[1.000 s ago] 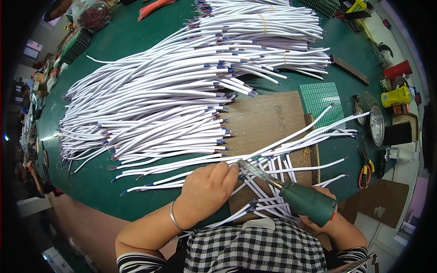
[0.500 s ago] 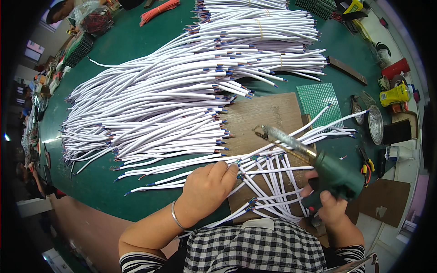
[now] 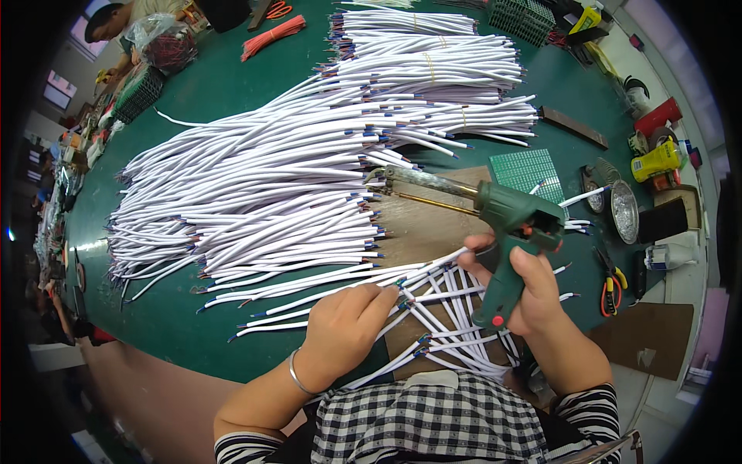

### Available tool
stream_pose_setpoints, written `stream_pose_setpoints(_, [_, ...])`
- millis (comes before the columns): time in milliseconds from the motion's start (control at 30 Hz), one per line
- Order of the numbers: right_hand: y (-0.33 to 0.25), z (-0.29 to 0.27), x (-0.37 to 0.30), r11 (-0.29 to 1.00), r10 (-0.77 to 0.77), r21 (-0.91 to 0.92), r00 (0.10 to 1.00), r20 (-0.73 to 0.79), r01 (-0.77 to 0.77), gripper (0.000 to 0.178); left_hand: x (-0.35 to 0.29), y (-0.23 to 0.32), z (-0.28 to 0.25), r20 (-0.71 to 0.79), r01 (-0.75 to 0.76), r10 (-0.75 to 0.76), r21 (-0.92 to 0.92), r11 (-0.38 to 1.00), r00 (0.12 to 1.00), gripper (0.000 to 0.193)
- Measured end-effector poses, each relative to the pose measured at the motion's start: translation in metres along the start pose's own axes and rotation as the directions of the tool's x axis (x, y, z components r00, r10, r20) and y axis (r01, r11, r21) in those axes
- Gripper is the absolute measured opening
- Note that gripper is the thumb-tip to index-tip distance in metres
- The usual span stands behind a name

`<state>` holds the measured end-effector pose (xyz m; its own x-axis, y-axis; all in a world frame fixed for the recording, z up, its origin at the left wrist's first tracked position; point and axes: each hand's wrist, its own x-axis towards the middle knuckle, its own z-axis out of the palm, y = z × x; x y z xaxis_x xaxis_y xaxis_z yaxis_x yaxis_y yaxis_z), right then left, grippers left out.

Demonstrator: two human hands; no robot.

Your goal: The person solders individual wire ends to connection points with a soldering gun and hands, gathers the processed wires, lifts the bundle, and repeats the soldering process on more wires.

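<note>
Right hand (image 3: 533, 298) wrapped tight around the grip of one green soldering gun (image 3: 506, 220), barrel tip raised over the wooden board (image 3: 433, 224), pointing left. Left hand (image 3: 344, 325) lying palm down on loose white cables (image 3: 433, 309) at the board's near edge, fingers curled and pressing their stripped ends by the fingertips. Best done, probably, by pinning one cable end flat on the board, bringing the tip down beside the fingers rather than over them, and keeping the barrel off the white sheathing. Cables far too many to count: some dozen loose by the hands, hundreds heaped on the green table (image 3: 193, 340). One green mat (image 3: 529, 170), one pair of pliers (image 3: 610, 282).
</note>
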<state>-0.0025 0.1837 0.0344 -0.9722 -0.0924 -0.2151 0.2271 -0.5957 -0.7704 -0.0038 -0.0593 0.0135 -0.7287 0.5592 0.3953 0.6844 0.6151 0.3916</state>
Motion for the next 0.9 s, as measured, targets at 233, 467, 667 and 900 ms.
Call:
stream_pose_setpoints(233, [0.003,-0.009,0.007,0.999,0.039,0.031,0.999,0.004,-0.039,0.052,-0.002,0.004,-0.004,-0.094,-0.046,0.044,-0.019,0.999,0.995,0.028])
stream_pose_setpoints(467, [0.013,-0.020,-0.002,0.992,-0.087,-0.091,0.996,-0.015,0.085,0.060,0.002,0.004,0.002,-0.162,-0.066,0.046,-0.121,0.990,0.986,0.030])
stream_pose_setpoints(667, [0.009,-0.028,-0.014,0.983,-0.159,-0.103,0.987,-0.033,0.155,0.066,0.005,0.007,0.018,-0.100,-0.155,0.131,-0.290,0.944,0.986,0.027])
stream_pose_setpoints(900, [-0.008,-0.040,-0.063,0.952,-0.297,-0.109,0.947,-0.123,0.284,0.064,0.019,0.015,0.019,0.125,-0.033,0.085,-0.368,0.929,0.989,0.022])
